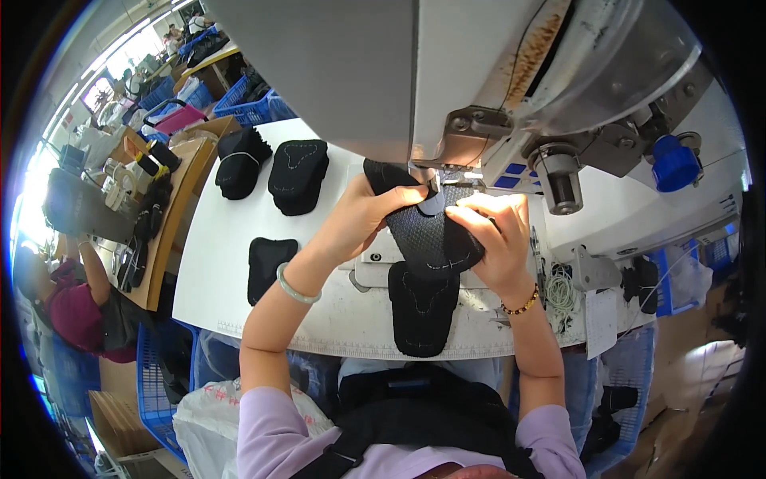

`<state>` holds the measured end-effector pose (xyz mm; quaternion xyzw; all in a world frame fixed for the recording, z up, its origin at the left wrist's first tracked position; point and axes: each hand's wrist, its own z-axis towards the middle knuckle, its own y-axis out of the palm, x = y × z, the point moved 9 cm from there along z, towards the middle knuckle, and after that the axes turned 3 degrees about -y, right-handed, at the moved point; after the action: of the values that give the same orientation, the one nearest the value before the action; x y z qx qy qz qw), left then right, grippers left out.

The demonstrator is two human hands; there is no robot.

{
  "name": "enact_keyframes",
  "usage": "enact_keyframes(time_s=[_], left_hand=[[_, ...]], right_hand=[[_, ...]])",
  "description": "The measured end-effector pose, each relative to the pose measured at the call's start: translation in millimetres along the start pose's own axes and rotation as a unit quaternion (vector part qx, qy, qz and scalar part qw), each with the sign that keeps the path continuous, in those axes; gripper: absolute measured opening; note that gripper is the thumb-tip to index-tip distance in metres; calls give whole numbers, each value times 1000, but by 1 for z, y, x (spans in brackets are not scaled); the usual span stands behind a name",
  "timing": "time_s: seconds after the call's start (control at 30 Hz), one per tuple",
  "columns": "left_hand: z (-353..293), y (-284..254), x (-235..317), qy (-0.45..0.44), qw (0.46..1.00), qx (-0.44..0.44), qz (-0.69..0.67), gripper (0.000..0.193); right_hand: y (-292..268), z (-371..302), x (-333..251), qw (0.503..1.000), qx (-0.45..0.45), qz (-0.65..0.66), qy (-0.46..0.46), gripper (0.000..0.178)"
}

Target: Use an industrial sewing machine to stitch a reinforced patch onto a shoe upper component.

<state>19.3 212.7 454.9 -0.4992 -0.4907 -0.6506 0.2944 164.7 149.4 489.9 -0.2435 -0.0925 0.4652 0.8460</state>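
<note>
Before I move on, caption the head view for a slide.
Both hands hold a mesh piece at a sewing machine, black pieces on the white table.

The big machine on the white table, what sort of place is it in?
Probably a sewing workshop or factory: there's the big sewing machine, stacks of matching black fabric pieces, and another person at a bench nearby.

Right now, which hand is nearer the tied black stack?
Left: the left hand is right of the tied black stack, on the black mesh piece; the right hand is farther right, also on that piece.
</note>
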Motion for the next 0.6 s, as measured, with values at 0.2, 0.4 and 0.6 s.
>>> enact_keyframes(time_s=[0.2,0.4,0.6], left_hand=[[0,-1,-1,-12,1000,-2,21,26],[-2,-2,-2,-21,1000,4,19,27],[-2,-2,-5,-17,1000,5,21,26]], right_hand=[[-1,-4,1,1000,13,-6,-9,49],[-1,1,-7,997,-32,-61,-28,49],[-2,-2,-4,998,-23,-50,-15,60]])
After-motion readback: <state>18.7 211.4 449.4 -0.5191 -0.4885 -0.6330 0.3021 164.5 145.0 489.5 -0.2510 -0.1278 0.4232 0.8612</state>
